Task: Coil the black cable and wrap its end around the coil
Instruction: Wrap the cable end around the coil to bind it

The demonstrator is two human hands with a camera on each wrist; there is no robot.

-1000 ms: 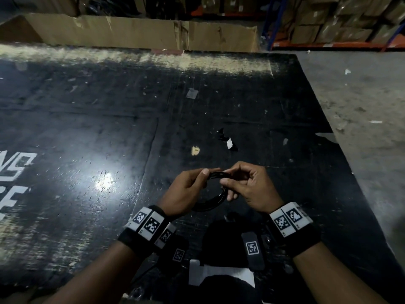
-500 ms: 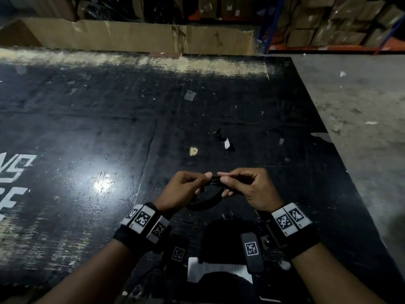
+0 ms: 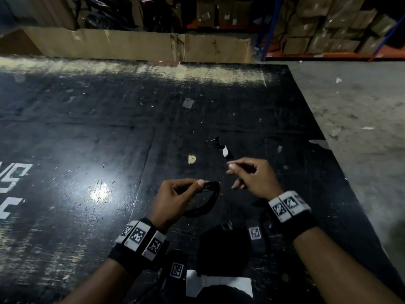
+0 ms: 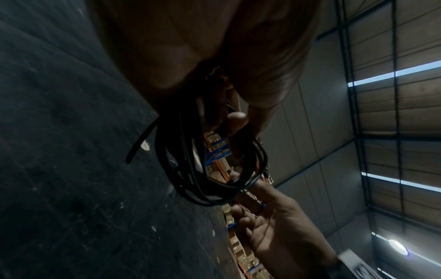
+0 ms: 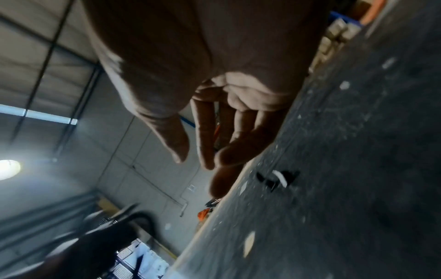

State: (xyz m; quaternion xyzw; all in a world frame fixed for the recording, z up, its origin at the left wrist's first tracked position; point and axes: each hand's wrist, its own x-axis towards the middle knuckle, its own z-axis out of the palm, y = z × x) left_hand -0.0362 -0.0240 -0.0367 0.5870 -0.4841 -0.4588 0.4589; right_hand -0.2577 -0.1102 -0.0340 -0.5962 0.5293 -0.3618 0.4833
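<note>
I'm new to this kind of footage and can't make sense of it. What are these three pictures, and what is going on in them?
No machine here: a person works bare-handed, wearing tagged wristbands. One picture comes from a head camera looking down at a black mat; the other two come from cameras on each wrist, looking along the fingers. The left hand grips a coiled black cable, one loose end sticking out in the left wrist view. The right hand holds nothing, its fingers loosely curled. Small scraps lie on the mat.
</note>
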